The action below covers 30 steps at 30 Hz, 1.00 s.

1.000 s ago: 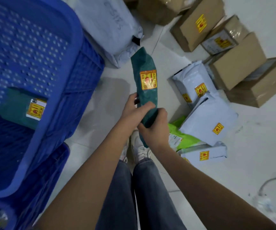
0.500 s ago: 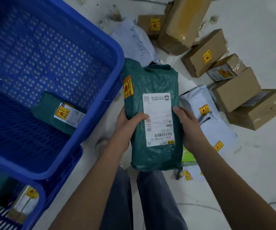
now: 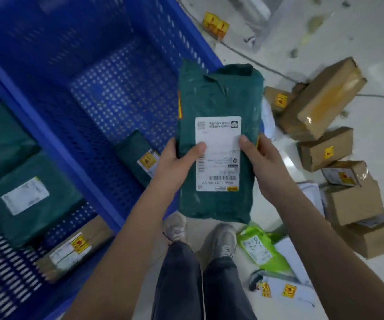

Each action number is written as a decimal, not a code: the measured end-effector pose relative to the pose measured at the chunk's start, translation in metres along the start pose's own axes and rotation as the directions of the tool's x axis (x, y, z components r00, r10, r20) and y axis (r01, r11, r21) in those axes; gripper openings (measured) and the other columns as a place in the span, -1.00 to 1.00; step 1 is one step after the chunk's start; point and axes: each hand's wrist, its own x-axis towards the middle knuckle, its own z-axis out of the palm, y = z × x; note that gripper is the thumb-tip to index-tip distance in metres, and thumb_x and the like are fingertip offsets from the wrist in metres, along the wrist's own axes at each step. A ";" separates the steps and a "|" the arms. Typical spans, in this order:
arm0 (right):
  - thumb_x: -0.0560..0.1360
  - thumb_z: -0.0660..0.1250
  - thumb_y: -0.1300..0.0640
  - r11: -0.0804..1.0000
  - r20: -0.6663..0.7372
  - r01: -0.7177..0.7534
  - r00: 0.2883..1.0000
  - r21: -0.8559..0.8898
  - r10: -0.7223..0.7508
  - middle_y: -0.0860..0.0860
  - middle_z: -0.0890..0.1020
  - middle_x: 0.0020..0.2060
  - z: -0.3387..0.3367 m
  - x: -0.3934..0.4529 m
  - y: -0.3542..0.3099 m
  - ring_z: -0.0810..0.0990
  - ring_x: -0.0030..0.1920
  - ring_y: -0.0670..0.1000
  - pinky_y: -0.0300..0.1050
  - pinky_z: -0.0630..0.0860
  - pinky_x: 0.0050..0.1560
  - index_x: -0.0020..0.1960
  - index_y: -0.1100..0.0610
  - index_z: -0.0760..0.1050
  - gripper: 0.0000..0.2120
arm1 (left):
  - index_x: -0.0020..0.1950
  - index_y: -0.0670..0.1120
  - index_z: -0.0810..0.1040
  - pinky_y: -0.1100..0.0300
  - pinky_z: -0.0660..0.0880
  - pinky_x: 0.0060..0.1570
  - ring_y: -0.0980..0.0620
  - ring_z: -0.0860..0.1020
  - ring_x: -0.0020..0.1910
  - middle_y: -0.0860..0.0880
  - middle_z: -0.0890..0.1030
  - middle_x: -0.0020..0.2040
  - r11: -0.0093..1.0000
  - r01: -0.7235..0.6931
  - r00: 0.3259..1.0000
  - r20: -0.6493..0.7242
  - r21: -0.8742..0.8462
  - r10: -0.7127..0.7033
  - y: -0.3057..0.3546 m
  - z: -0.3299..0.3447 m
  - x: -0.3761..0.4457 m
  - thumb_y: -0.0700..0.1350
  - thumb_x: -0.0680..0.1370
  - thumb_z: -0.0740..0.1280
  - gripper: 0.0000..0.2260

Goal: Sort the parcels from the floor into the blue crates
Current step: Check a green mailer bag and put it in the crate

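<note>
Green parcel [image 3: 218,144], edge-on a second ago, now faces label-up above the floor beside the blue crate [image 3: 98,93], left hand [image 3: 175,162] and right hand [image 3: 261,165] clamped on its sides; likely label check before sorting.

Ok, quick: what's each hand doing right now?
Left hand: grips the green parcel by its left edge.
Right hand: grips its right edge.

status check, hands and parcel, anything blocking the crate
Left hand and right hand both grip the green parcel, label up. Parcel beside the blue crate, not in. Nothing blocking.
</note>
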 end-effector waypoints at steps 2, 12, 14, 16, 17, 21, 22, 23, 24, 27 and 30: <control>0.56 0.27 0.05 0.994 0.055 0.035 0.998 -0.099 -0.029 -0.06 0.63 0.12 0.040 0.026 -0.011 0.63 0.08 -0.08 -0.10 0.58 0.08 0.34 0.03 0.41 -0.65 | 0.35 -0.06 0.41 0.18 0.53 0.11 0.08 0.57 0.12 0.03 0.57 0.22 1.000 -0.020 0.996 -0.084 0.005 0.020 0.007 -0.030 0.014 -0.03 0.52 0.36 -0.58; 0.58 0.22 0.18 0.836 0.297 0.041 0.943 -0.547 0.149 0.08 0.47 0.34 0.165 0.128 0.021 0.47 0.15 -0.01 -0.18 0.44 0.08 0.46 0.13 0.27 -0.55 | 0.32 -0.18 0.37 0.08 0.46 0.06 -0.10 0.49 0.15 -0.13 0.52 0.16 0.947 0.282 0.883 -0.345 -0.155 -0.319 -0.046 -0.114 0.107 -0.31 0.58 0.20 -0.69; 0.58 0.20 0.23 0.787 0.307 0.040 0.932 -0.615 0.192 0.10 0.46 0.34 0.173 0.133 0.049 0.46 0.24 0.04 -0.19 0.44 0.05 0.47 0.16 0.24 -0.54 | 0.16 -0.15 0.35 0.14 0.44 -0.04 -0.05 0.41 0.02 -0.11 0.46 0.01 0.901 0.386 0.813 -0.389 -0.197 -0.433 -0.081 -0.118 0.122 -0.32 0.58 0.16 -0.82; 0.57 0.19 0.24 0.747 0.301 0.034 0.927 -0.664 0.225 0.14 0.47 0.30 0.180 0.138 0.082 0.47 0.26 0.13 -0.09 0.47 0.11 0.49 0.14 0.21 -0.50 | 0.17 -0.21 0.33 0.14 0.42 0.09 -0.05 0.42 0.11 -0.13 0.43 0.16 0.863 0.484 0.749 -0.442 -0.144 -0.494 -0.114 -0.115 0.132 -0.26 0.58 0.13 -0.83; 0.55 0.20 0.23 0.724 0.305 0.031 0.919 -0.689 0.250 0.15 0.47 0.29 0.182 0.140 0.098 0.49 0.22 0.15 -0.04 0.48 0.11 0.50 0.11 0.18 -0.47 | 0.29 -0.24 0.31 0.06 0.41 0.22 -0.11 0.42 0.23 -0.17 0.38 0.31 0.839 0.522 0.704 -0.477 -0.153 -0.526 -0.129 -0.111 0.137 -0.24 0.58 0.11 -0.72; 0.57 0.15 0.25 0.656 0.244 -0.051 0.904 -0.753 0.350 0.12 0.06 0.51 0.184 0.151 0.146 0.23 0.44 0.13 -0.28 0.29 0.05 0.55 0.06 -0.01 -0.38 | 0.45 -0.29 0.16 -0.05 0.38 0.28 -0.24 0.33 0.37 -0.26 0.20 0.47 0.810 0.554 0.605 -0.576 -0.192 -0.550 -0.162 -0.090 0.150 -0.21 0.62 0.07 -0.59; 0.57 0.14 0.27 0.649 0.232 -0.080 0.895 -0.756 0.381 0.09 -0.04 0.54 0.185 0.155 0.153 0.14 0.49 0.10 -0.29 0.26 0.06 0.56 0.05 -0.06 -0.36 | 0.44 -0.30 0.17 -0.03 0.39 0.24 -0.24 0.35 0.35 -0.27 0.21 0.46 0.825 0.543 0.618 -0.591 -0.157 -0.519 -0.168 -0.088 0.153 -0.19 0.63 0.07 -0.60; 0.56 0.12 0.29 0.645 0.230 -0.098 0.885 -0.758 0.404 0.07 -0.08 0.55 0.186 0.160 0.160 0.09 0.51 0.09 -0.27 0.25 0.12 0.56 0.04 -0.08 -0.35 | 0.44 -0.31 0.18 -0.02 0.39 0.23 -0.24 0.36 0.34 -0.27 0.23 0.45 0.832 0.541 0.628 -0.599 -0.122 -0.496 -0.174 -0.088 0.157 -0.16 0.63 0.07 -0.59; 0.55 0.11 0.32 0.644 0.232 -0.112 0.875 -0.757 0.426 0.05 -0.08 0.55 0.186 0.165 0.167 0.06 0.52 0.09 -0.23 0.25 0.21 0.56 0.04 -0.09 -0.33 | 0.44 -0.32 0.18 -0.03 0.39 0.24 -0.24 0.37 0.33 -0.26 0.25 0.44 0.834 0.543 0.631 -0.606 -0.100 -0.484 -0.180 -0.089 0.160 -0.15 0.64 0.08 -0.59; 0.50 0.10 0.37 0.623 0.268 -0.107 0.837 -0.774 0.477 0.10 0.04 0.55 0.189 0.174 0.181 0.18 0.48 0.10 -0.09 0.33 0.29 0.56 0.04 -0.14 -0.27 | 0.45 -0.31 0.15 -0.06 0.38 0.27 -0.23 0.37 0.34 -0.26 0.28 0.42 0.813 0.581 0.622 -0.628 -0.030 -0.467 -0.189 -0.094 0.168 -0.14 0.62 0.09 -0.56; 0.48 0.15 0.38 0.591 0.303 -0.090 0.791 -0.802 0.532 0.11 0.07 0.53 0.193 0.177 0.187 0.21 0.42 0.03 -0.17 0.33 0.28 0.54 0.05 -0.28 -0.17 | 0.51 -0.27 0.02 -0.06 0.34 0.31 -0.21 0.31 0.39 -0.24 0.20 0.47 0.779 0.610 0.645 -0.661 0.144 -0.383 -0.186 -0.090 0.167 -0.17 0.60 0.15 -0.46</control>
